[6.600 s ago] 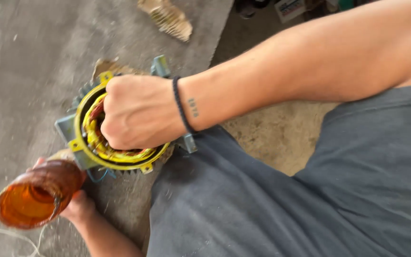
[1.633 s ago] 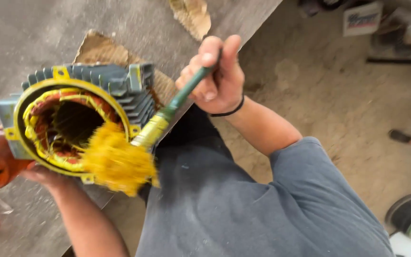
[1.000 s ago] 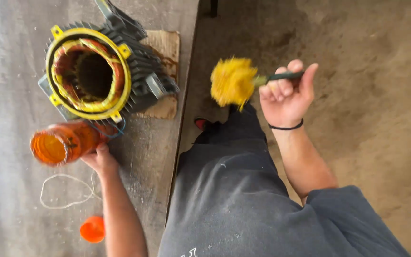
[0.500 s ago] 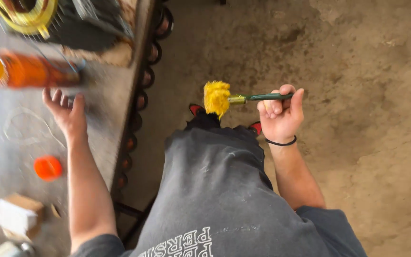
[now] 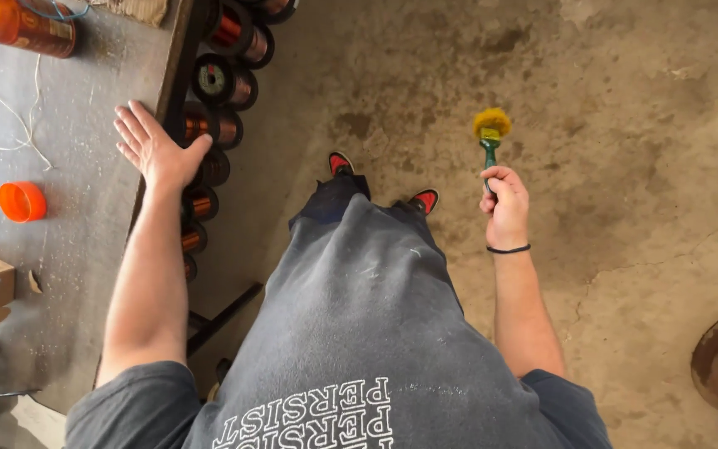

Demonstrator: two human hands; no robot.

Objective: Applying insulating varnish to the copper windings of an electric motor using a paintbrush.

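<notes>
— What's under your left hand point(image 5: 155, 150)?
— It lies flat, fingers spread and gripping nothing, on the dusty grey table point(image 5: 85, 216) (round orange cap point(image 5: 22, 202) nearby).
— And your right hand point(image 5: 506, 204)?
— It's clenched round the green-handled brush point(image 5: 490, 137), yellow bristles fluffy, over the rough concrete floor point(image 5: 625, 125).

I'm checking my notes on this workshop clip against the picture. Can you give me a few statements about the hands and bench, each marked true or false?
1. The right hand holds a green-handled brush with yellow bristles. True.
2. The left hand grips the orange bottle. False: it lies flat on the bench, apart from the bottle.
3. An orange cap lies on the bench. True.
4. The brush is over the bench. False: it is out over the concrete floor.
</notes>
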